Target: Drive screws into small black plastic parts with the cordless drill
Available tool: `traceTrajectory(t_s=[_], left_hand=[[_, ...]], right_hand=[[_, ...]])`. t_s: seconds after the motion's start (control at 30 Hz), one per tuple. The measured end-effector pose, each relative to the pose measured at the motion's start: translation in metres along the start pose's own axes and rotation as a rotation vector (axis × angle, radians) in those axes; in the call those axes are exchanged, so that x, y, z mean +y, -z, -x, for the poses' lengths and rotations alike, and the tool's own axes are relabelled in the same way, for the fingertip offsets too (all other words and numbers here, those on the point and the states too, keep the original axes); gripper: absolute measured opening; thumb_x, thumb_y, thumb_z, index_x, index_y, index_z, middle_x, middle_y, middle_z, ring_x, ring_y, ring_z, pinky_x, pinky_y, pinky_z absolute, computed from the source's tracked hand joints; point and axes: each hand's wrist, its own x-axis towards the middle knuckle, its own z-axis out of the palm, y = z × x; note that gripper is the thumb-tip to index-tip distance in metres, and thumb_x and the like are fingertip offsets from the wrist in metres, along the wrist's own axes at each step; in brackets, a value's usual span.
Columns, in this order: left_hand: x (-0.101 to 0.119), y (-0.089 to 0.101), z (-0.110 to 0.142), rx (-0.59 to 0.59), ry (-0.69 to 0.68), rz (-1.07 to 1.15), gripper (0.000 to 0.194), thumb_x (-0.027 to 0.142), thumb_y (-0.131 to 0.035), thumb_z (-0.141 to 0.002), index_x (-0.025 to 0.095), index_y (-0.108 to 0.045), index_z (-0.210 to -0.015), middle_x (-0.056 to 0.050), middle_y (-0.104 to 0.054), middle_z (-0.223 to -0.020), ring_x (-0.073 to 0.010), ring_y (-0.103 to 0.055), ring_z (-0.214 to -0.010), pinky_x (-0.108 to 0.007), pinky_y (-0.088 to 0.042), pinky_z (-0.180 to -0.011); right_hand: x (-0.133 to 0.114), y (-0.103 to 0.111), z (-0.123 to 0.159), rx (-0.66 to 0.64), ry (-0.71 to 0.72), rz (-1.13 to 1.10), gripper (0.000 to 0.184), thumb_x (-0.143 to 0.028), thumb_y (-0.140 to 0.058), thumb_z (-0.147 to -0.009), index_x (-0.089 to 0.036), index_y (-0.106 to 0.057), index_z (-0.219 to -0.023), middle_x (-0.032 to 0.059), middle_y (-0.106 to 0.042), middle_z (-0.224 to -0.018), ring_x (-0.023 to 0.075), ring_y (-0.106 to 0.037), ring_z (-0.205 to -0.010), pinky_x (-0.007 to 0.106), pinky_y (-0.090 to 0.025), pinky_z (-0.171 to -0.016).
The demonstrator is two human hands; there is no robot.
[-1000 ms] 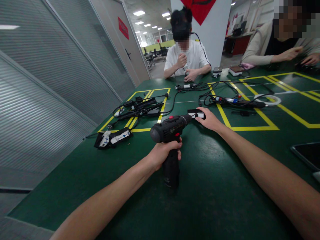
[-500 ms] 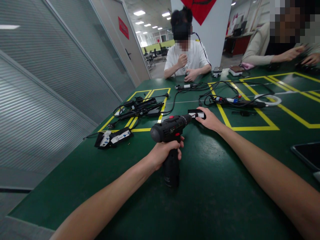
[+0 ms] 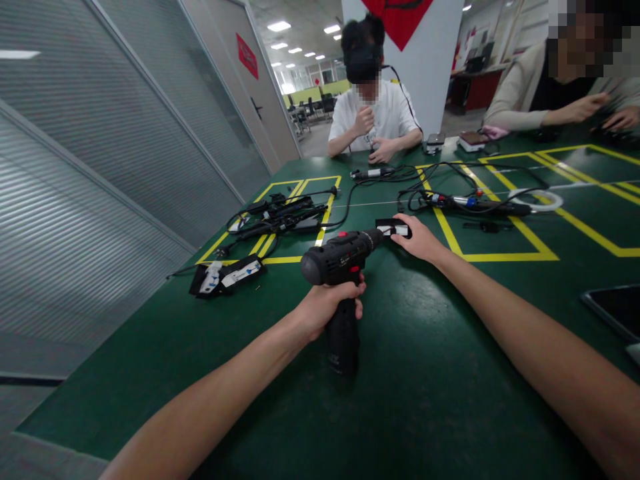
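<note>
Black plastic, the pistol-shaped cordless drill with red switches [image 3: 341, 257] stands upright over the dark green tabletop [image 3: 430, 380], its chuck aimed forward and rightward. The left hand [image 3: 333, 303] is wrapped around its handle, thumb lying across just below the red trigger, forearm reaching in from the lower left. From the lower right the other arm stretches out, and the right hand [image 3: 416, 239] pinches a small black-and-white rectangular block [image 3: 399, 231] at the drill's tip; whether the bit touches it, I cannot tell. Both hands, drill and block lie practically where they were half a second ago.
</note>
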Motion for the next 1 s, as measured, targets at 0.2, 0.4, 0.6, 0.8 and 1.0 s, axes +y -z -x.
traceTrajectory(t_s=[0.2, 0.4, 0.6, 0.8, 1.0], left_hand=[[0.0010, -0.0006, 0.0007, -0.018, -0.007, -0.003, 0.026, 0.020, -0.058, -0.072, 0.014, -0.057, -0.096, -0.002, -0.058, -0.086, -0.0087, -0.056, -0.053, -0.025, -0.043, -0.053], [0.0034, -0.0007, 0.0017, -0.017, -0.006, -0.019, 0.029, 0.020, -0.056, -0.072, 0.013, -0.057, -0.101, -0.004, -0.060, -0.090, -0.0088, -0.056, -0.053, -0.025, -0.043, -0.054], [0.0014, 0.0002, 0.0012, -0.026, -0.032, -0.040, 0.037, 0.020, -0.056, -0.073, 0.013, -0.056, -0.110, -0.005, -0.059, -0.094, -0.0086, -0.056, -0.053, -0.026, -0.043, -0.053], [0.0022, 0.0001, 0.0012, -0.034, -0.010, -0.031, 0.035, 0.020, -0.055, -0.074, 0.013, -0.055, -0.108, -0.003, -0.058, -0.090, -0.0088, -0.056, -0.053, -0.026, -0.043, -0.054], [0.0017, -0.0007, 0.0007, -0.020, -0.002, -0.027, 0.026, 0.018, -0.056, -0.073, 0.014, -0.054, -0.098, -0.001, -0.056, -0.085, -0.0088, -0.056, -0.054, -0.026, -0.044, -0.056]], right_hand=[[-0.0010, 0.0005, -0.0005, -0.004, -0.001, 0.003, 0.050, -0.032, -0.061, -0.078, -0.024, -0.051, -0.127, 0.0086, -0.056, -0.121, 0.0272, -0.056, -0.112, 0.044, -0.042, -0.098], [-0.0003, -0.0002, -0.0005, -0.005, -0.015, 0.012, 0.051, -0.033, -0.061, -0.078, -0.024, -0.051, -0.127, 0.0093, -0.055, -0.123, 0.0280, -0.055, -0.112, 0.045, -0.043, -0.098], [-0.0001, -0.0007, -0.0008, -0.009, -0.017, 0.010, 0.051, -0.033, -0.061, -0.078, -0.023, -0.051, -0.127, 0.0097, -0.055, -0.120, 0.0277, -0.056, -0.110, 0.043, -0.043, -0.097], [-0.0012, -0.0013, -0.0002, -0.005, -0.019, -0.001, 0.051, -0.033, -0.062, -0.078, -0.023, -0.051, -0.126, 0.0097, -0.055, -0.119, 0.0272, -0.057, -0.107, 0.043, -0.043, -0.096], [-0.0008, -0.0014, -0.0004, -0.005, -0.015, -0.004, 0.051, -0.034, -0.062, -0.078, -0.023, -0.051, -0.126, 0.0097, -0.055, -0.121, 0.0276, -0.056, -0.109, 0.044, -0.043, -0.097]])
